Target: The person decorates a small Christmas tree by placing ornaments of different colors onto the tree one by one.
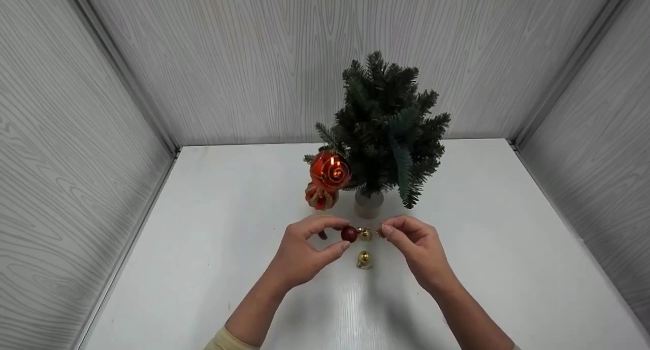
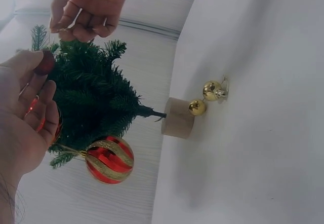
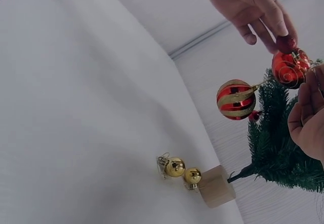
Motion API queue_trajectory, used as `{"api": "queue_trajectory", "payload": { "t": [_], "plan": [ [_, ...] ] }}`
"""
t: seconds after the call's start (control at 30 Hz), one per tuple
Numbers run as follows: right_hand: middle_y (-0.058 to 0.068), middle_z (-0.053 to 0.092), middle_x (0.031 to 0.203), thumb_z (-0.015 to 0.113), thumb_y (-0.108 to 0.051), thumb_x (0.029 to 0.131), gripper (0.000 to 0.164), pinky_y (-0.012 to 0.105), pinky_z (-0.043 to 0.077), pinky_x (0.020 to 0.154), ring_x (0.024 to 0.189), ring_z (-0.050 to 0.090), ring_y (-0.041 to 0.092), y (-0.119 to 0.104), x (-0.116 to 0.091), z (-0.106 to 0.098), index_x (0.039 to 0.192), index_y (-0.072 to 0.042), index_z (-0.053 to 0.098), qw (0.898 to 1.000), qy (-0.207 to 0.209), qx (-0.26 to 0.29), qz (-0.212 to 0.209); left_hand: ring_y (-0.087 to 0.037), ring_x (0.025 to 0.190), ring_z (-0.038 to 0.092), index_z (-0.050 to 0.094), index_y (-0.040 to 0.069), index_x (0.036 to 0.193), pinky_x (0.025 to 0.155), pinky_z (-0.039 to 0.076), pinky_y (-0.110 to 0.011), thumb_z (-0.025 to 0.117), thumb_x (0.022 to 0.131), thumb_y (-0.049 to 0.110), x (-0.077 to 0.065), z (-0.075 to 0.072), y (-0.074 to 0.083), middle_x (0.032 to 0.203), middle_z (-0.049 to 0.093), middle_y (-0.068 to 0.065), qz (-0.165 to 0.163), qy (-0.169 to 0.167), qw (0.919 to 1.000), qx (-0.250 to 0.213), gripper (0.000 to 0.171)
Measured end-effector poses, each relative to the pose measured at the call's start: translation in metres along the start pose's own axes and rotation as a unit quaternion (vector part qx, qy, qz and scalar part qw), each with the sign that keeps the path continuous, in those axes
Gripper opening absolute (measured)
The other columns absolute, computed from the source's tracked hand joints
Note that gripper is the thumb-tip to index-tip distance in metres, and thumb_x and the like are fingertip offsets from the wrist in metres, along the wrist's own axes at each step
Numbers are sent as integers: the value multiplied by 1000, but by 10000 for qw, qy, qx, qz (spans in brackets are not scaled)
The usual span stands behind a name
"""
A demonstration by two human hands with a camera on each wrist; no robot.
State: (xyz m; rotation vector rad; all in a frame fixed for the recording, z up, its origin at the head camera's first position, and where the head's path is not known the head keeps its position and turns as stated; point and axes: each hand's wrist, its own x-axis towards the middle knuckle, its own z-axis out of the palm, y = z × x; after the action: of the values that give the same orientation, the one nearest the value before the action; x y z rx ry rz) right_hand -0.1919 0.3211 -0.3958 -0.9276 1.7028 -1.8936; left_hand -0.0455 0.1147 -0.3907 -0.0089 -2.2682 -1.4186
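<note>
A small dark red bauble (image 1: 349, 233) is pinched between the thumb and fingertips of my left hand (image 1: 302, 251), in front of the tree. To its right, my right hand (image 1: 420, 246) pinches a thin gold hanging thread (image 2: 62, 30) with thumb and fingertips; in the head view the thread is too fine to follow. Beneath the hands, two small gold baubles (image 1: 364, 258) lie on the table. Behind them stands a small artificial Christmas tree (image 1: 386, 116), on a round wooden base (image 2: 177, 117).
On the tree's left hang a large red bauble with a swirl (image 1: 330, 170) and a red-and-gold striped bauble (image 2: 110, 159). Another small red bauble (image 3: 254, 116) shows beside the striped one. Pale wood-grain panels (image 1: 228, 60) enclose the white table (image 1: 213, 228) at the back and sides.
</note>
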Motion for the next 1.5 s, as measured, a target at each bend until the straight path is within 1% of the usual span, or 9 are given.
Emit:
{"api": "queue_trajectory", "payload": {
  "t": [0.13,0.27,0.47,0.6,0.73,0.87,1.1,1.27,1.5],
  "plan": [
    [16,71,99,66,1,102,9,30,55,86,96,66,25,-3,0,-1,101,6,73,9992,-44,-363,-147,-13,109,67,78,22,123,86,56,-36,83,93,15,-2,3,-2,115,74,14,-43,-50,10000,56,31],
    [14,70,97,67,0,102,8,29,54,82,93,64,29,-6,0,0,99,1,74,9977,-60,-636,-232,-12,107,67,78,21,124,85,56,-37,82,94,15,-4,7,-2,114,74,13,-70,-127,9998,109,31],
    [10,70,97,66,1,102,8,30,56,83,92,66,24,-10,1,2,100,1,73,9968,-67,-690,-397,-10,105,67,79,20,123,85,57,-36,82,93,16,-6,13,0,112,74,14,-178,-264,9993,219,31],
    [9,71,96,67,2,102,8,28,55,83,91,67,20,-11,0,3,100,-2,74,9941,-134,-851,-655,-10,104,66,78,20,124,85,56,-36,81,93,16,-6,15,2,114,74,15,-185,-355,9989,228,31],
    [5,73,94,69,-3,102,6,28,53,83,89,66,20,-11,1,1,101,-5,74,9849,-303,-1371,-1016,-10,105,66,78,19,125,85,56,-36,82,94,18,-4,16,5,119,75,11,-122,-393,9988,250,32],
    [-1,73,91,68,-9,104,6,29,55,80,85,68,19,-14,1,-1,103,-10,74,9736,-485,-1838,-1261,-10,108,66,77,18,126,86,56,-36,83,95,22,0,18,8,120,75,6,-65,-333,9990,293,32],
    [-10,72,95,72,-5,101,12,28,52,83,86,65,14,-18,3,-3,104,-15,75,9493,-447,-2475,-1888,-9,109,67,80,16,121,86,57,-36,79,98,32,14,21,18,118,75,8,11,-111,9992,389,28],
    [-9,72,95,71,-1,100,18,28,55,79,86,68,13,-23,5,-1,106,-17,75,9388,-590,-2514,-2280,-13,106,68,83,16,114,83,56,-35,80,97,25,20,21,21,113,75,9,251,-24,9985,478,19],
    [-9,72,97,73,0,99,19,26,53,76,86,66,12,-29,6,0,106,-17,77,9291,-558,-2675,-2491,-8,104,67,84,16,109,81,55,-34,80,97,22,22,20,22,112,75,9,451,3,9979,463,14]
  ]
}}
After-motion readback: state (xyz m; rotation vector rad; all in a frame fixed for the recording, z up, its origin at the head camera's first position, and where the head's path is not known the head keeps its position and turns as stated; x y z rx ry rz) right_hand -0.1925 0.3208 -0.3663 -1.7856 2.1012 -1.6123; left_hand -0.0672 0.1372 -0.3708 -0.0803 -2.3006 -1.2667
